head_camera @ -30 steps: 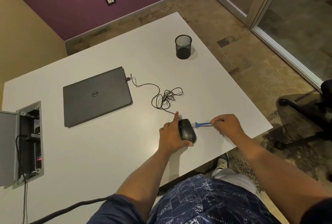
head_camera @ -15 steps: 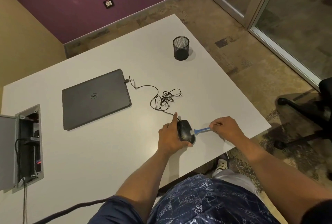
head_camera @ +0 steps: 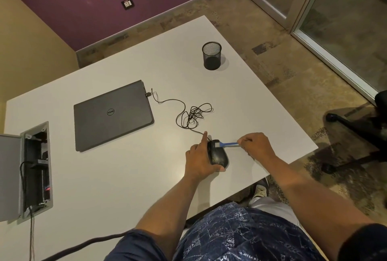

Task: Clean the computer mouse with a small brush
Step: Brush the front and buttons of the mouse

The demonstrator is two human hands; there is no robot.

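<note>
The brush (head_camera: 227,144) has moved since a moment ago: a second before, its head was beside the mouse (head_camera: 217,153) and did not touch it, and now the pale bristle end lies on the front part of the mouse, near the buttons and the place where the cable (head_camera: 188,114) goes out. I judge from this that the real brushing has begun and the front is being swept first, with the back and the sides not yet done. The right hand (head_camera: 256,145) pinches the far end of the thin blue handle, its fingers curled close around it. The left hand (head_camera: 199,159) holds the mouse from its left side on the white table (head_camera: 125,177), with the index finger stretched forward along the edge and the thumb at the back; this grip seems to keep the mouse steady against the strokes. The mouse is black, rounded and a little glossy, low like a flat pebble. The brush looks like light plastic, narrow and straight. The cable is thin and lies in a loose tangle toward the closed grey laptop (head_camera: 113,116), which has a matt lid. Farther away stands a black wire-mesh cup (head_camera: 211,55), round and upright.
</note>
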